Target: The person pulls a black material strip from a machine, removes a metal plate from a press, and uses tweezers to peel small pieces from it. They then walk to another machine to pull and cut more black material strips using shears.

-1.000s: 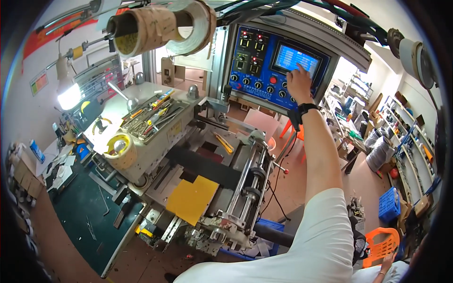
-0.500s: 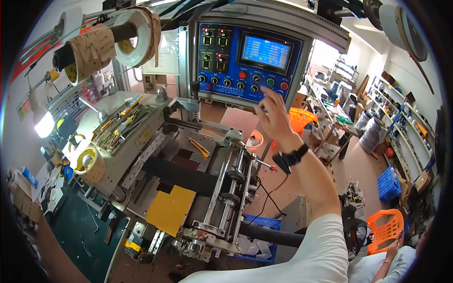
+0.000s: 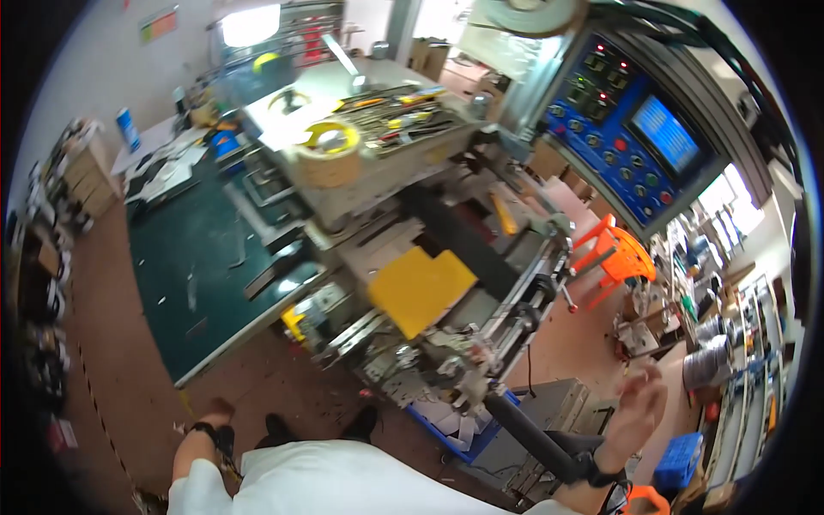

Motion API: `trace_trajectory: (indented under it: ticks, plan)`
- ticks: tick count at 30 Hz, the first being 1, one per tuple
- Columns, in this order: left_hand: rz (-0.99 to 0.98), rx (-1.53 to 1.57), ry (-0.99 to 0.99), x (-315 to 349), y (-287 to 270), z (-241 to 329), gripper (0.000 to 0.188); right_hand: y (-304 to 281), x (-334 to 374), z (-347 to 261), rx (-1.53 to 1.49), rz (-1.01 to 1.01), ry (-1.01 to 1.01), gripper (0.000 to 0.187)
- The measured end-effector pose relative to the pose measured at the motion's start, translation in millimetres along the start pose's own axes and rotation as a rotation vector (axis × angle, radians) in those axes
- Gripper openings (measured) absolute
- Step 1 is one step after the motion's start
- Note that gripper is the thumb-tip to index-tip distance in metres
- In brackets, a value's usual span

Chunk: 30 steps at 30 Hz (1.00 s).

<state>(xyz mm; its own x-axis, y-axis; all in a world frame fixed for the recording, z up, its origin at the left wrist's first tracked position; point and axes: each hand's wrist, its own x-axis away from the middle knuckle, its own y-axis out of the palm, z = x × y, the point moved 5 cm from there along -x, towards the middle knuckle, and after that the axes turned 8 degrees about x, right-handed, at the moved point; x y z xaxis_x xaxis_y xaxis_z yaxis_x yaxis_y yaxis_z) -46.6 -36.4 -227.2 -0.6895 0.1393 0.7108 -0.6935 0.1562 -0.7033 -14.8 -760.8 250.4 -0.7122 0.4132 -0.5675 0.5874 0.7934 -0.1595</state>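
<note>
My right hand (image 3: 637, 408) is raised at the lower right, away from the machine, its blurred fingers loosely bent and apart with nothing seen in them. At the lower left hangs my left hand (image 3: 215, 414), low beside my body over the floor; its fingers are too smeared to make out. Between the two stands a machine with metal rollers (image 3: 524, 309). A yellow sheet (image 3: 421, 290) lies on its bed beside a black band (image 3: 468, 245), and a yellow-handled cutter (image 3: 503, 215) rests farther back. The blue control panel (image 3: 611, 142) with a lit screen is at the upper right.
A tray of tools (image 3: 399, 116) and a tape roll (image 3: 330, 154) sit on the machine's upper table. To the left is a green-topped table (image 3: 184, 283). An orange chair (image 3: 614, 249) stands beyond the rollers; a blue crate (image 3: 455, 438) is under the machine.
My right hand has left the area before the control panel and dropped to the lower right. The view has swung left and down, and my left hand has come into sight.
</note>
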Motion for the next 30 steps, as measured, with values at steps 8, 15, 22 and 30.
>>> trace_trajectory:
  ticks: [8, 15, 22, 30]
  plan:
    - [0.277, 0.436, -0.077, 29, 132, -91, 0.022, 185, 123, -109, -0.683, -0.790, -0.135, 0.046]
    - [0.595, 0.619, -0.229, 180, 338, -184, 0.021, 422, 240, -166, -0.586, -1.293, 0.247, 0.047]
    - [0.176, 0.978, -0.707, 229, 415, -260, 0.028, 581, 293, -131, 0.435, -1.095, -0.593, 0.046]
    - [0.541, 1.994, -0.482, 140, 174, -363, 0.028, 633, 291, -83, 0.933, -0.740, -0.442, 0.048]
